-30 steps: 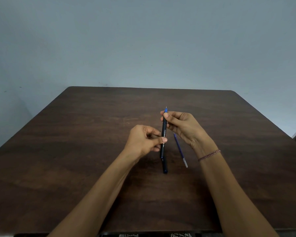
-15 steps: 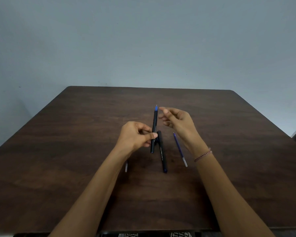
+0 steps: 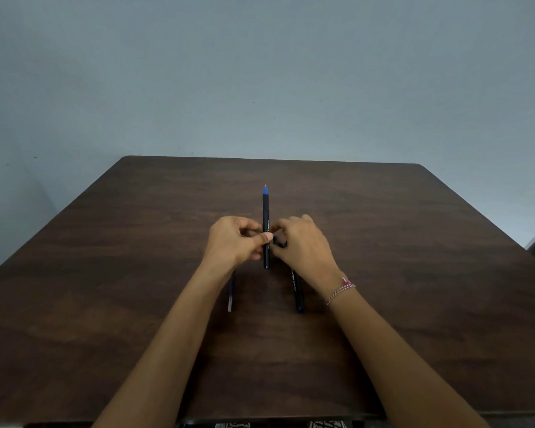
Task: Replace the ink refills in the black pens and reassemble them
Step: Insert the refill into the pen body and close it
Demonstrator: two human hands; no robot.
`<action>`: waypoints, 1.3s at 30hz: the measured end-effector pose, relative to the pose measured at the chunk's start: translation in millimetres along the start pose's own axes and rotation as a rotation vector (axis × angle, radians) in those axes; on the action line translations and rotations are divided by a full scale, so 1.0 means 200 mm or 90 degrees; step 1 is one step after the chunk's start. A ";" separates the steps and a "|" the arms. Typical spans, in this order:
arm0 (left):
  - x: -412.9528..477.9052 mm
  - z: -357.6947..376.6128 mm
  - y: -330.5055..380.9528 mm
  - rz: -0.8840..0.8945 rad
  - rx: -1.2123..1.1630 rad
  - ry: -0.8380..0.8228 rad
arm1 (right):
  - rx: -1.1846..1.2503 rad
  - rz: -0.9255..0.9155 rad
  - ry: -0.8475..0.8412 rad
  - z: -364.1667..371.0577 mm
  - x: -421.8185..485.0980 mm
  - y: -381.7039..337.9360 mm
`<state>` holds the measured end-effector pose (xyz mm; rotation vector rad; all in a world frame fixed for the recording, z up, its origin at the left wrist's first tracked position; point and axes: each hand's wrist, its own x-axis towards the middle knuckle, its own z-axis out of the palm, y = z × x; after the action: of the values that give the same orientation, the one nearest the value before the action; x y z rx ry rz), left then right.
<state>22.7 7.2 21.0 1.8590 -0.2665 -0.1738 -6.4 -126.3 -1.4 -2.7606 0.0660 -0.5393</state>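
Left hand (image 3: pixel 233 240) pinches the upright pen (image 3: pixel 266 223), refill tip showing; right hand (image 3: pixel 303 245) closes on its cap (image 3: pixel 281 243). Second pen (image 3: pixel 297 291) beside awaits, seemingly unopened

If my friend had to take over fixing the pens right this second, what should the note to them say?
Left hand: pinching the black pen upright, blue tip up.
Right hand: down by the second black pen on the table; grip unclear.
A loose refill lies beside the left forearm.
Done: the held pen shows a blue tip.
Left: refill and reassemble the second pen.
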 end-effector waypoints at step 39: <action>-0.08 0.09 0.03 -0.068 -0.005 -0.250 | 0.890 0.307 0.192 -0.22 0.05 0.17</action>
<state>2.2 -6.5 21.3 1.8227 -0.4360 -0.6151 -13.5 -173.3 28.4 -1.2370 0.2836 -0.5396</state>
